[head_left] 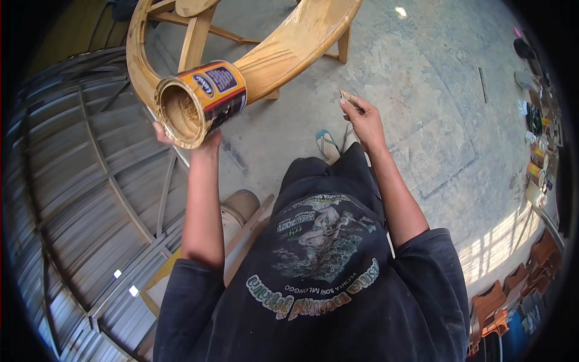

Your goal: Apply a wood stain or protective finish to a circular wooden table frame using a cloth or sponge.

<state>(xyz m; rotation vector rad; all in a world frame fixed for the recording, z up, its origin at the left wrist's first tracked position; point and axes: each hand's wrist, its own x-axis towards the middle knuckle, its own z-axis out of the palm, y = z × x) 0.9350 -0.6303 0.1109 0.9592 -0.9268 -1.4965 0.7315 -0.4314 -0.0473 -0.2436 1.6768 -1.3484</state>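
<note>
My left hand is wrapped round the underside of a metal can with an orange, black and red label. The can is tipped so its crusted mouth faces toward me, and tan paste coats its inside. My right hand pinches a small thin flat piece, perhaps a scraper, between thumb and fingers, off to the right of the can and apart from it. Just beyond the can stands a curved wooden piece of furniture, with a broad ring-like top and slanting legs.
Corrugated metal sheeting on a frame runs along the left. A grey-brown cylinder is beside my left elbow. Cans and other items line the right edge; reddish-brown pieces lie at lower right. A thin dark strip is on the concrete floor.
</note>
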